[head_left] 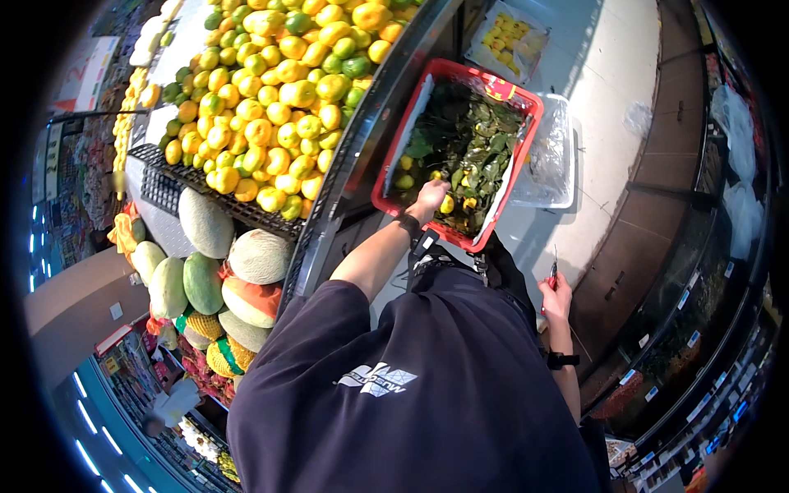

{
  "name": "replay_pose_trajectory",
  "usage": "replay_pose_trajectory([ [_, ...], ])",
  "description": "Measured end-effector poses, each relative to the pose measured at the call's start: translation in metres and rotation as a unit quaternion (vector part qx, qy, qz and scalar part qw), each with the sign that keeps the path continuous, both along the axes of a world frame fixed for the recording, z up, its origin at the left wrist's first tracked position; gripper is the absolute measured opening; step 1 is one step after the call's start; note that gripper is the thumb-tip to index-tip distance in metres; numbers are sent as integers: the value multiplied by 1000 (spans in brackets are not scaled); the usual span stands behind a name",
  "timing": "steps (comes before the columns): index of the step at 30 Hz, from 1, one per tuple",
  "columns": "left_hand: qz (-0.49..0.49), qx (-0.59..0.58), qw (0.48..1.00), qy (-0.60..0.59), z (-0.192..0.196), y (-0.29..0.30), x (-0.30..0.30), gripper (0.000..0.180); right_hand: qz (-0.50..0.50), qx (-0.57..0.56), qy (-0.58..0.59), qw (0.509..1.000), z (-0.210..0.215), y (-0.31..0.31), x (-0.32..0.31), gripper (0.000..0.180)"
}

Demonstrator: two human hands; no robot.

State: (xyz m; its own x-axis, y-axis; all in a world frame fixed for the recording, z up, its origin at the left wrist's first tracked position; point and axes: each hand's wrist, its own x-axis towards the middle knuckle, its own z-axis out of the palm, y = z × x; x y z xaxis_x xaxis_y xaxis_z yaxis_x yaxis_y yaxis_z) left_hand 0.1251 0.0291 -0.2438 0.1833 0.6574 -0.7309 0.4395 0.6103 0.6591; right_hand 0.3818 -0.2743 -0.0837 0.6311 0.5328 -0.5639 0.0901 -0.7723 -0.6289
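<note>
My left hand (433,195) reaches into a red plastic crate (526,146), its fingers curled among the fruit and leaves. What it holds, if anything, is hidden. A yellow tangerine (446,204) lies right beside this hand, and greenish fruit (403,181) sits at the crate's left side. Dark green leaves (472,135) fill most of the crate. Off to the right, outside the crate, my right hand (556,298) is closed round the red handles of a pair of snips (554,271), with the thin blades pointing away from me.
A sloping display heaped with yellow and green tangerines (283,107) stands at the left, edged by a dark rail (345,148). Several melons (205,222) are piled nearer me. Beyond the red crate are a white tub (562,177) and a lined box of yellow fruit (507,45). Shelving (699,271) runs along the right.
</note>
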Motion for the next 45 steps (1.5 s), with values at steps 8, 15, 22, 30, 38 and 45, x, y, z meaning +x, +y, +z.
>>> replay_pose_trajectory([
  [8, -325, 130, 876, 333, -37, -40, 31, 39, -58, -30, 15, 998, 23, -57, 41, 29],
  [15, -410, 62, 817, 401, -29, -38, 37, 53, -62, -63, -40, 995, 14, -87, 58, 40],
  [22, -284, 85, 906, 303, -15, -34, 12, 65, -22, -44, 10, 999, 27, -38, 45, 44],
  [30, -269, 227, 919, 176, 15, -18, -36, 43, 87, 40, -6, 995, 57, 69, -9, 54],
  [38, -386, 213, 891, 104, 5, -43, 7, 45, 176, 40, -75, 981, 69, 58, -45, 60],
  [45, -483, 69, 834, 257, -18, -60, 60, 26, 73, -35, -65, 995, 66, -23, -18, 56],
])
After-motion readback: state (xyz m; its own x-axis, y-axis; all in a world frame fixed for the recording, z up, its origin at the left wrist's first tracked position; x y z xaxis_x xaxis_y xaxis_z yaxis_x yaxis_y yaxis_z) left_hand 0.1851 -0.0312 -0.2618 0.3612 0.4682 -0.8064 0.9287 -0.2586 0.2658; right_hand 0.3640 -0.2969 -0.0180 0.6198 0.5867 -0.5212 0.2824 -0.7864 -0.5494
